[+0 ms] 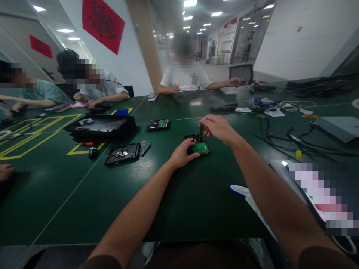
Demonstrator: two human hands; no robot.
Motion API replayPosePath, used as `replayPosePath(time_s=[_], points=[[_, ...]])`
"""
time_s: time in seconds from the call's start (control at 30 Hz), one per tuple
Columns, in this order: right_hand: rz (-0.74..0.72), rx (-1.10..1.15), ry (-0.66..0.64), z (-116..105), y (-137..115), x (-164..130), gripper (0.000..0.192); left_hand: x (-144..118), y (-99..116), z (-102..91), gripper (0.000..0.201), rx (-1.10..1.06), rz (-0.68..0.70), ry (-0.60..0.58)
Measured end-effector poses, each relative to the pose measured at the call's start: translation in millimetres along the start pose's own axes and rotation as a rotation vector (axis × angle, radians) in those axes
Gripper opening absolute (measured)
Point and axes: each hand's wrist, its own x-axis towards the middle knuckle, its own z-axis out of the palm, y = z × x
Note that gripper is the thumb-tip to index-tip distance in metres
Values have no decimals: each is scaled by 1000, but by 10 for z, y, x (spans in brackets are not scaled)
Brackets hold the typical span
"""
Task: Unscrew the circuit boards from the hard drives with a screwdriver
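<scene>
On the green table (84, 194), left hand (181, 154) steadies the hard drive (199, 146); right hand (217, 128) grips an upright screwdriver (201, 131).

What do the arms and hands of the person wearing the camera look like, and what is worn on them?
Both forearms are bare from the lower frame edge to the wrists. The left hand and right hand wear no gloves, and no watch, ring or bracelet is visible. Dark brown fabric, perhaps short sleeves, shows at the bottom edge.

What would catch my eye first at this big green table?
At the centre, the left hand steadies a hard drive with a green circuit board while the right hand holds a screwdriver above it. Further left lie another opened drive and a black tray.
</scene>
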Motion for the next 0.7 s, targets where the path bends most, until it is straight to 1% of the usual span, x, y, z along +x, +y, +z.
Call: replayPosePath(time_s=[0.17,0.23,0.3,0.37,0.5,0.7], points=[[-8,-116,57,-4,-31,-25,27,1,-15,16,60,-7,-5,8],[-4,-102,71,1,-33,-30,27,2,-16,16,61,-4,-5,8],[-8,-79,74,5,-32,-32,23,2,-15,14,61,-3,-3,10],[-25,-64,61,3,-30,-33,22,4,-18,13,61,-4,-1,10],[-89,-25,3,-6,-21,-32,26,8,-29,15,61,-12,2,15],[-53,8,-11,-13,-47,-42,25,1,6,-5,61,-17,-10,15]])
